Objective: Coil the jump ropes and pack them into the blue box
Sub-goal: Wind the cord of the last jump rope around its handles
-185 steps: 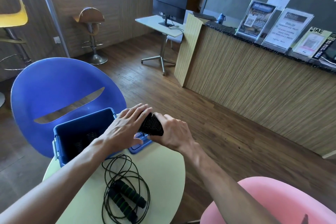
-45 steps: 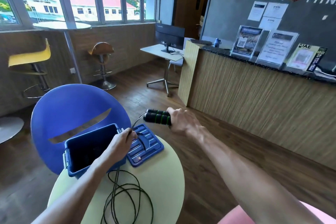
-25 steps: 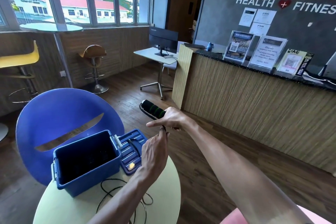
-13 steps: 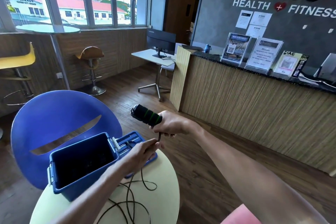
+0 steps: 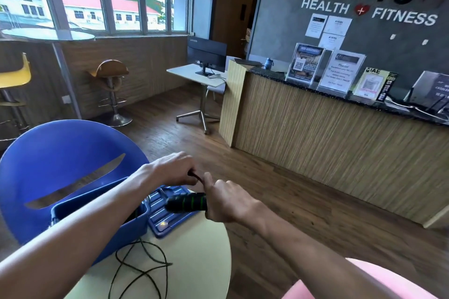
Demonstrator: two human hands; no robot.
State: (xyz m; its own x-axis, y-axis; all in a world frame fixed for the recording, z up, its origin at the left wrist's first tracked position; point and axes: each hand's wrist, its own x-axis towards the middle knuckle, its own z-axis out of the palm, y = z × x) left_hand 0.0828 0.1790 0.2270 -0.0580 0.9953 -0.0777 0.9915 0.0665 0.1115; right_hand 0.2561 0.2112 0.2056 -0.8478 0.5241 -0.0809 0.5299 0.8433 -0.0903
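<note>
Both hands meet above the surface (image 5: 194,262): the right hand (image 5: 227,204) grips the rope's handles (image 5: 187,202), the left hand (image 5: 175,170) pinches the cord (image 5: 194,175) just beside it. Loose cord lies tangled on the round surface. A box (image 5: 116,233) stands open there, lid (image 5: 167,213) alongside, contents unclear.

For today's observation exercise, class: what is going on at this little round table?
A person is coiling a jump rope. The right hand grips the black-and-green handles, while the left hand pinches the cord beside it. Most of the cord lies loose on the table. The blue box stands open, its lid lying next to it.
</note>
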